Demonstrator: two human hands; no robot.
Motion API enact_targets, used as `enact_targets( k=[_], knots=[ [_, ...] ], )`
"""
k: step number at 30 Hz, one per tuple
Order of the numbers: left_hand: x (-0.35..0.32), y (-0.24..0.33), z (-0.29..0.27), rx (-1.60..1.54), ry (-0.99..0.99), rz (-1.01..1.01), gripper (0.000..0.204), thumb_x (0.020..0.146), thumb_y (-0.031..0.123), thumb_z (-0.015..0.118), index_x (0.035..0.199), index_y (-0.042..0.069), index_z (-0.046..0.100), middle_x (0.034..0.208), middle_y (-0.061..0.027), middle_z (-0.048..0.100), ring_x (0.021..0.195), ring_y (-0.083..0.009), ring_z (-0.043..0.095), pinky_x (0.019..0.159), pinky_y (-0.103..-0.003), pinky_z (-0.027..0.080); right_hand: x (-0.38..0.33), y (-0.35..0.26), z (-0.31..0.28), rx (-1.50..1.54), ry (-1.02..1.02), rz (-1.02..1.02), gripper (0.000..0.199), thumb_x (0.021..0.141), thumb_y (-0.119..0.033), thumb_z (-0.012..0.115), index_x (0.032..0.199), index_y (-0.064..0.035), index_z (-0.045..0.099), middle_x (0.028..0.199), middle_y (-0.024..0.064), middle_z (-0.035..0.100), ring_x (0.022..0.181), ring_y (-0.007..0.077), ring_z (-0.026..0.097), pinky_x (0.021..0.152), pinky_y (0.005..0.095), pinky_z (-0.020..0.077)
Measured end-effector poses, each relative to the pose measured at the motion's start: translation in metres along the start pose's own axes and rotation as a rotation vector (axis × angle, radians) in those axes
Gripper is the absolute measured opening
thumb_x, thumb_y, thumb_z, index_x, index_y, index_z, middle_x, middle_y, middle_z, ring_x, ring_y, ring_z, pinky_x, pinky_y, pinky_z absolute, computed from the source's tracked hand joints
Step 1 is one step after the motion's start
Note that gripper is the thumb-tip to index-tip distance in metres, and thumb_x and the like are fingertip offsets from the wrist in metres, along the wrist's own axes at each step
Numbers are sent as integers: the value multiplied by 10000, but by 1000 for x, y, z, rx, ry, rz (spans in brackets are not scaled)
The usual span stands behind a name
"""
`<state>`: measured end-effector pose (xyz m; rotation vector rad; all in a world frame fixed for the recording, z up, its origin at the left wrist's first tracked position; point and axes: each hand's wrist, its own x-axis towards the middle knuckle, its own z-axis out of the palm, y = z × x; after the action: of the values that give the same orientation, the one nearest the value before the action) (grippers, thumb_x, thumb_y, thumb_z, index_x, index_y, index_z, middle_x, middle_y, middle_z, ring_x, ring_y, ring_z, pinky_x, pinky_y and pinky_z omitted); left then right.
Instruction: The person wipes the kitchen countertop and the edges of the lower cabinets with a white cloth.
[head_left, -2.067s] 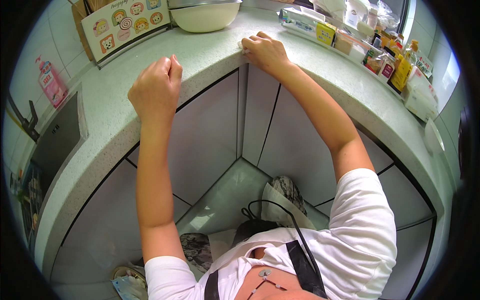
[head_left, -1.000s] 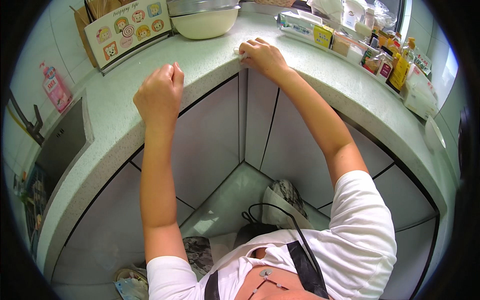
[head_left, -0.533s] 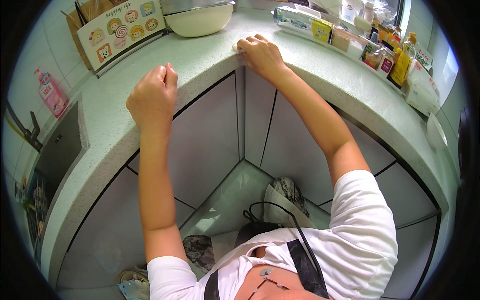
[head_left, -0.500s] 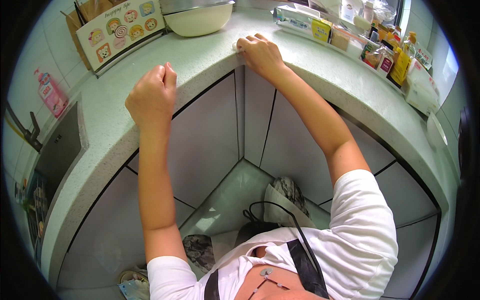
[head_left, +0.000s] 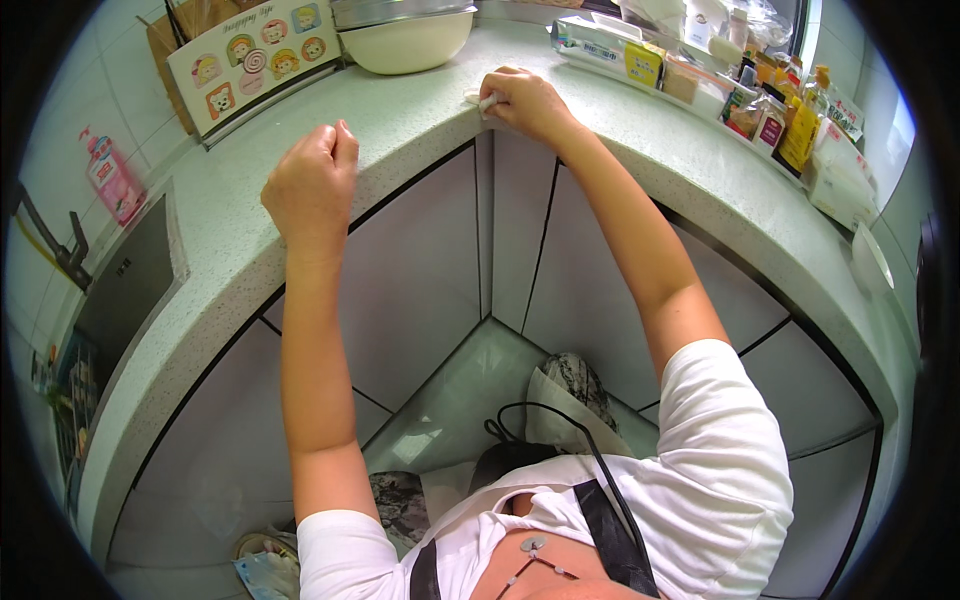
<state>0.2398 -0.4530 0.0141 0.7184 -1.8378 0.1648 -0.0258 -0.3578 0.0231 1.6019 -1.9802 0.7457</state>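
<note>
My right hand (head_left: 527, 103) is at the inner corner of the pale speckled countertop (head_left: 225, 250). Its fingers pinch a small crumpled white wad (head_left: 486, 102), which could be tissue or cloth. Most of the wad is covered by the hand. To the left, my left hand (head_left: 312, 190) makes a fist above the counter's front edge, thumb on top. What lies inside that fist, if anything, is hidden.
A cream bowl (head_left: 410, 45) stands behind the hands, beside a panel with cartoon stickers (head_left: 255, 68). Bottles and packets crowd a tray (head_left: 700, 112) at the right. Far left are a pink pump bottle (head_left: 115, 182) and the sink (head_left: 125, 275).
My right hand has turned slightly, and more of the white wad shows. The left fist stays closed in nearly the same place, while the whole view has shifted a little.
</note>
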Motion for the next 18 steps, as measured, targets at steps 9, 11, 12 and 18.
enact_targets(
  k=[9, 11, 12, 18],
  knots=[
    [0, -3, 2, -13, -45, -34, 411, 914, 364, 496, 640, 58, 495, 602, -127, 522, 525, -310, 475, 507, -399, 378, 1, -7, 13, -98, 248, 129, 150, 777, -141, 637, 910, -80, 606, 956, 105, 637, 948, 292, 604, 792, 409, 499],
    [0, 3, 0, -7, -33, -10, 368, 903, 325, 516, 632, 75, 520, 607, -92, 552, 546, -295, 527, 501, -397, 406, 4, 0, 11, -3, 460, 205, 159, 782, -139, 628, 916, -56, 605, 987, 128, 618, 948, 306, 604, 790, 417, 501],
    [1, 5, 2, -7, -25, 5, 347, 897, 305, 526, 629, 84, 533, 609, -74, 568, 557, -288, 553, 497, -397, 420, 1, 2, 11, 18, 530, 159, 178, 782, -115, 629, 944, -44, 610, 1073, 147, 572, 968, 328, 595, 797, 418, 498],
    [-1, -1, 2, 42, 6, 38, 338, 890, 290, 539, 618, 90, 532, 599, -54, 566, 543, -258, 552, 490, -386, 423, -25, -28, 46, 85, 660, 6, 269, 762, -9, 610, 1026, -63, 603, 1119, 124, 548, 996, 325, 581, 838, 399, 499]
  ],
)
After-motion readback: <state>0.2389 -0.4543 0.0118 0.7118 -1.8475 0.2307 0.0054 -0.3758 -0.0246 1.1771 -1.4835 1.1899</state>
